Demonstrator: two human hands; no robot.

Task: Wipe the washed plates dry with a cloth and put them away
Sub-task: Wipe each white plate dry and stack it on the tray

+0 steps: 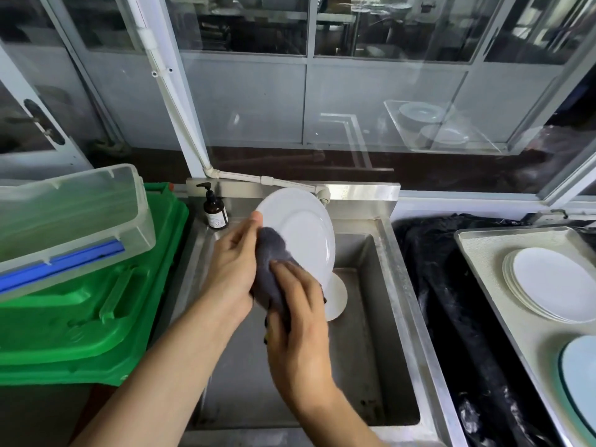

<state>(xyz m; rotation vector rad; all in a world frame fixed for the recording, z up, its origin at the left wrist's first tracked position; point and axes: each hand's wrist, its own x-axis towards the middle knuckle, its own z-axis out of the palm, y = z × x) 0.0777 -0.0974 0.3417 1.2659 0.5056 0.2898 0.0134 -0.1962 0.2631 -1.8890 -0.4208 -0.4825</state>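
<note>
From the head camera I see a white plate (301, 230) tilted on edge above the steel sink (380, 285), at the centre of the frame. My left hand (232, 269) holds it at the left rim, thumb hooked over the edge, fingers hidden behind. My right hand (300, 317) presses a dark grey cloth (272, 266) against the plate's lower left face, fingers laid nearly flat on the cloth, which bunches between both hands. Another pale dish (337, 298) lies in the basin just below the plate.

At centre left, on the sink's back corner, stands a brown pump bottle (215, 209) with a white label; the print is too small to read. At the left a clear plastic bin (74, 217) with a blue strip rests on a green crate (96, 317). At the right edge a tray (483, 253) carries a stack of white plates (548, 285), with a blue-rimmed plate (580, 375) at lower right. Black plastic sheeting (451, 301) lies between sink and tray.
</note>
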